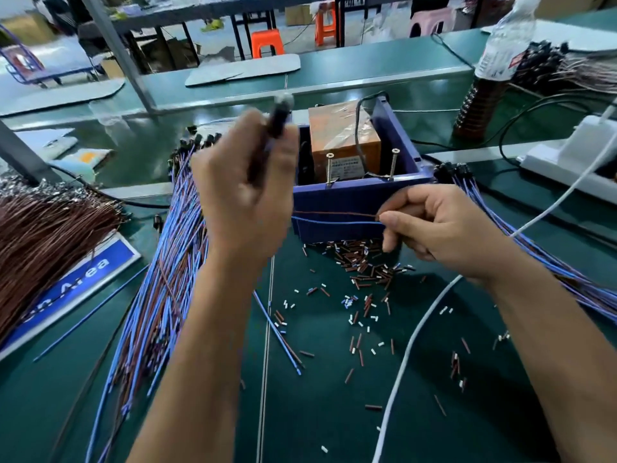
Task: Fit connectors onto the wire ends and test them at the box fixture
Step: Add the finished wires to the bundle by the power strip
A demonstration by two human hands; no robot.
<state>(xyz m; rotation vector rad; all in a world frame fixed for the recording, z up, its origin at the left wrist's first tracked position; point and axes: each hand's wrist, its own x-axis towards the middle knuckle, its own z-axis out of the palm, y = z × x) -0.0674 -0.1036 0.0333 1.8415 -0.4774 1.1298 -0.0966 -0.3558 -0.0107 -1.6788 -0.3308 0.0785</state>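
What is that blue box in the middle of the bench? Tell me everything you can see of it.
The open-topped blue plastic box stands upright on the green bench mat. Inside sits an orange block wrapped in clear film, with a black cable running over it. Two screws stand up from its front edge. Cut wire scraps lie at its foot.

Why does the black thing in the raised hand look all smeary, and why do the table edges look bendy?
In the head view, the dark connector held by the left hand is motion-blurred, while the right hand pinching the wire pair looks sharper; the wide-angle lens bows the green table edges; tape on the orange block glares slightly.
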